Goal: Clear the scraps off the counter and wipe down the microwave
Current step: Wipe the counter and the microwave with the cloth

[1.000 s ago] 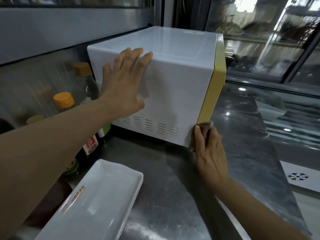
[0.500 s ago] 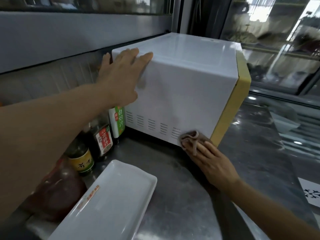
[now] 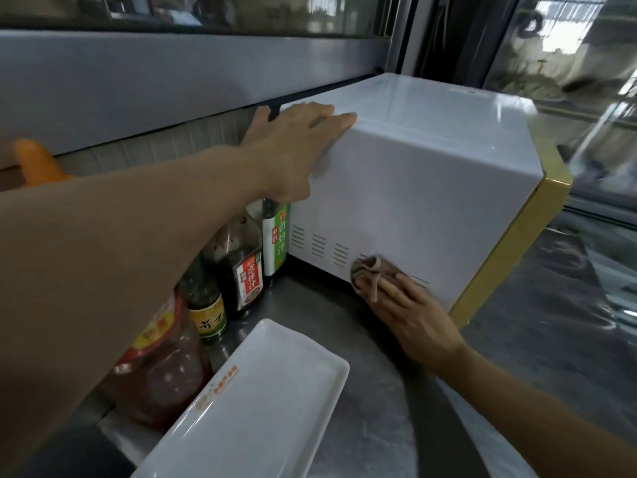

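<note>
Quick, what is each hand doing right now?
Left hand: open, flat against the microwave.
Right hand: open, straight fingers pressing a cloth on the microwave's side.

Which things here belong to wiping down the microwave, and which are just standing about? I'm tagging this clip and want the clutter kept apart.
Part of the job:
microwave
cloth, pressed to its side by the right hand
left hand, flat on its top corner

Just standing about:
white tray
sauce bottles
red sauce jar
steel counter
</note>
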A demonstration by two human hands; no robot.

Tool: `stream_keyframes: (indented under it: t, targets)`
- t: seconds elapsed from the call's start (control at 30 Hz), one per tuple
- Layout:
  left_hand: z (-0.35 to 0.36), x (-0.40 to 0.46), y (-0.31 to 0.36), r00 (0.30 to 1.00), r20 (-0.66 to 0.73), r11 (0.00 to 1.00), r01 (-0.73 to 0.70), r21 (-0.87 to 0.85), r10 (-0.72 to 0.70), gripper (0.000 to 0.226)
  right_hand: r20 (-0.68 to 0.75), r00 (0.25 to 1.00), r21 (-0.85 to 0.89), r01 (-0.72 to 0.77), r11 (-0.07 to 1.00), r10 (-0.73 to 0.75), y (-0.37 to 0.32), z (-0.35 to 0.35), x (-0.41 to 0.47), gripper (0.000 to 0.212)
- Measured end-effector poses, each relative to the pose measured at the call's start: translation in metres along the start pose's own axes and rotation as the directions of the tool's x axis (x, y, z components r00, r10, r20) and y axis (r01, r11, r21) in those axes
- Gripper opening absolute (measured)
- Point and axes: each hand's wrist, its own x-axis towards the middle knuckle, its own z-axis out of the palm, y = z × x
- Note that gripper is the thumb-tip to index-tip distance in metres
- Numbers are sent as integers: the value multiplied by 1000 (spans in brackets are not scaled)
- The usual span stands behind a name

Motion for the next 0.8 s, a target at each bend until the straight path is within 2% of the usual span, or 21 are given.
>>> stream_keyframes:
  t: [0.03,0.1,0.17,0.2,0.27,0.3,0.37,0.43,0.5,0.57,0.67,0.73,0.8]
  targets:
    - [-2,0,-1,1000,4,1000,3,10,-3,110,-1,1000,-20,7,1000,-7,3,-5,-2,61]
    - [-6,0,-7,999,10,999,41,5,-41,110,-139,989,-18,-54,998,51,17,-21,-7,58]
    - [-7,-1,-16,996,16,996,91,15,-91,111,-345,916,119,-172,978,203,41,-36,-4,57]
    - [-5,-3,-18,995,19,995,99,30,-99,111,-400,877,189,-204,960,265,52,-42,0,58]
    - [0,-5,-19,996,7,995,92,31,-92,107,-465,823,222,-248,943,326,61,-46,10,58]
    - [3,-5,-18,996,-7,996,90,17,-90,105,-470,821,211,-251,945,324,58,-45,17,57]
    - [6,-6,-18,995,-27,996,92,-4,-92,105,-384,896,145,-179,973,222,40,-45,27,55]
    - [6,-7,-19,995,-19,995,96,-28,-97,108,-226,974,12,-20,1000,22,16,-37,32,53]
    - [7,-7,-19,995,-4,994,97,-55,-98,109,27,998,3,64,998,-64,6,-29,32,56]
    - [8,-7,-19,996,5,993,94,-75,-94,108,-41,999,-5,29,1000,-29,12,-38,34,54]
    - [12,-7,-19,995,9,990,100,-100,-99,111,-359,924,109,-97,989,130,34,-60,52,50]
    - [14,-6,-19,995,13,990,98,-101,-97,113,-387,906,152,-122,981,173,39,-67,66,54]
    - [15,-6,-20,995,13,990,96,-100,-95,115,-342,934,73,-88,993,108,31,-70,78,54]
